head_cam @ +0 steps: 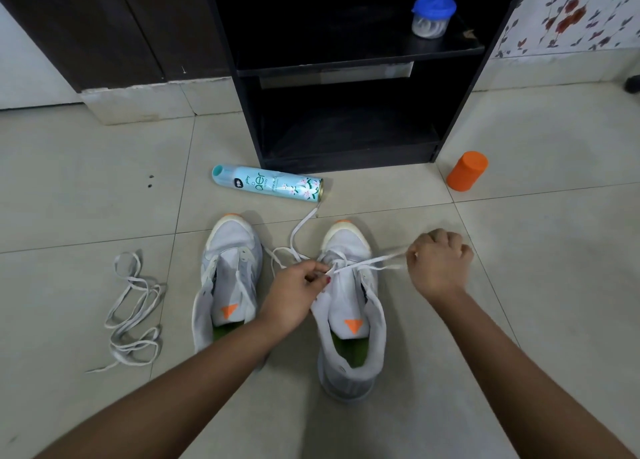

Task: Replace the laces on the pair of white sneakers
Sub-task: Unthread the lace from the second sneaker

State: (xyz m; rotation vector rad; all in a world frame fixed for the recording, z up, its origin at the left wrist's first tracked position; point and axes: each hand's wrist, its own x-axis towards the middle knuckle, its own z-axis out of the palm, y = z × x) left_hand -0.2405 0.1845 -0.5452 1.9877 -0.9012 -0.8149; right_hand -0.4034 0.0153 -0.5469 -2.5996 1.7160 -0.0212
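Observation:
Two white sneakers with orange toe tips stand side by side on the tiled floor, toes pointing away. The left sneaker (228, 285) has no lace in its eyelets. Over the right sneaker (349, 306), my left hand (298, 292) pinches a white lace (367, 262) near the lower eyelets. My right hand (438, 262) is closed on the same lace and holds it out taut to the right. The lace's other end trails forward toward the spray can. A loose white lace (133, 306) lies coiled on the floor left of the shoes.
A light-blue spray can (268, 183) lies on its side just beyond the shoes. A black open shelf unit (346, 112) stands behind it, with a blue-lidded jar (433, 16) on its shelf. An orange-capped container (467, 171) stands on the floor at the right.

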